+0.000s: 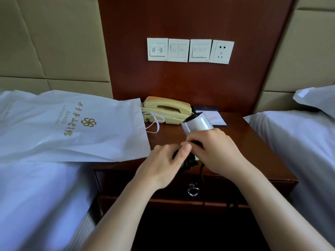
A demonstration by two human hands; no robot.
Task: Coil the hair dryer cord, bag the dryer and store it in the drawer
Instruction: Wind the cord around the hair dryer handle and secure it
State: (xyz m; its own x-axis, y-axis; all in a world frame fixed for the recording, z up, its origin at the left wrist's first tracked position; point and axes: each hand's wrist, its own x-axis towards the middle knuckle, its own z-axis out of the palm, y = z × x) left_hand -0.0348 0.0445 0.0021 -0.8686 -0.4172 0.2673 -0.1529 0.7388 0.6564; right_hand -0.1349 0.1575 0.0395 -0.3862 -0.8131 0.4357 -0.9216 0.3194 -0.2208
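Right hand (pixel 215 149) is closed round the hair dryer (pixel 196 125), fingers curled over the black handle just below the silver barrel; the barrel tilts up and away, w/ its dark open end toward the phone. Left hand (pixel 163 164) sits just beside it, thumb and fingertips pinched together on the black cord (pixel 189 161), which is bunched in loops btwn the two hands. One strand of cord hangs down past the front edge of the nightstand (pixel 253 142) and across the drawer (pixel 226 185) front. Drawer is closed, w/ a metal ring pull near its middle. Both hands are over the front part of the dark wood nightstand top. A white paper bag (pixel 72 127) w/ gold lettering and a gold pinwheel logo lies flat on its side, mostly on the bed (pixel 36 196) at left, its open end and white cord handles overlapping the nightstand's left side. Behind the dryer, a cream corded phone (pixel 166 107) sits at the back of the top, touching the bag's mouth; a notepad (pixel 215 118) lies to its right. On the wood wall panel above: three switch plates and one outlet (pixel 221 52) in a row. A second white bed w/ a pillow is at right.
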